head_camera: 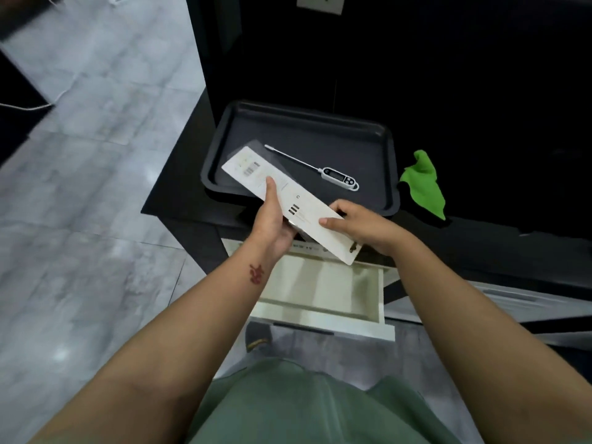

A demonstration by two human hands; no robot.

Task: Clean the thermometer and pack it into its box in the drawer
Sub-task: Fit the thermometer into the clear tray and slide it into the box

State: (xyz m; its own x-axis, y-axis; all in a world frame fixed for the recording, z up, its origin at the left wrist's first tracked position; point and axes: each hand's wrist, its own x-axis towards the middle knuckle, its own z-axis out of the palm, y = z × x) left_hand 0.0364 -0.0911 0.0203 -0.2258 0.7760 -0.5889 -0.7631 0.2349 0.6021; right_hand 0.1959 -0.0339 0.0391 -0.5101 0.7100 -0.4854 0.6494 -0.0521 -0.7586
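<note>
A long flat white box (256,174) is held slantwise over the front edge of a black tray (389,174). My left hand (272,219) grips the box from below at its middle, thumb on top. My right hand (358,224) holds its near end. A clear flap sticks out at the box's far end. The white digital thermometer (339,177) with its thin metal probe lies loose in the tray, beyond the box. Below my hands a white drawer (320,293) stands pulled open, its inside bare.
A crumpled green cloth (424,184) lies on the black counter to the right of the tray. Dark cabinet fronts rise behind the tray. Grey marbled floor spreads to the left. A white cable runs across the floor at far left.
</note>
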